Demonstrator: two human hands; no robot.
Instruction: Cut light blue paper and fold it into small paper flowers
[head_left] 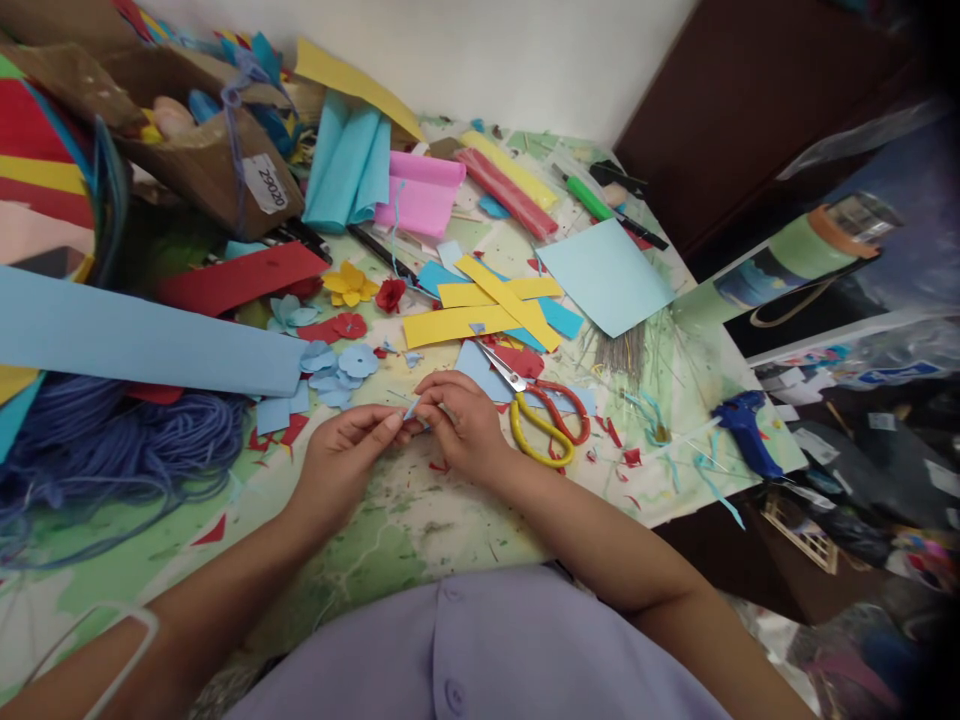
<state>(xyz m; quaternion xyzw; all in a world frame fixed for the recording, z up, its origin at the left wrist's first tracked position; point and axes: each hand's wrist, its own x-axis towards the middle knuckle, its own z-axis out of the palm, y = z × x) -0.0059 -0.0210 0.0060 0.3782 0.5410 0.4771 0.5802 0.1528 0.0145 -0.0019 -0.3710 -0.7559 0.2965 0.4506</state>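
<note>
My left hand (345, 460) and my right hand (461, 425) meet above the table, and their fingertips pinch a small piece of light blue paper (414, 410) that is mostly hidden by the fingers. Just beyond my left hand lie several light blue paper flowers (337, 365). Red-and-yellow-handled scissors (544, 425) rest open to the right of my right hand, their blades on a light blue paper scrap (476, 368). Crossed yellow paper strips (487, 310) lie farther forward.
A long light blue paper roll (135, 335) and a tangle of blue yarn (127, 440) lie to the left. A cardboard box (202, 150) stands at the back left. A blue glue gun (742, 435) sits near the right table edge, with paper scraps scattered around.
</note>
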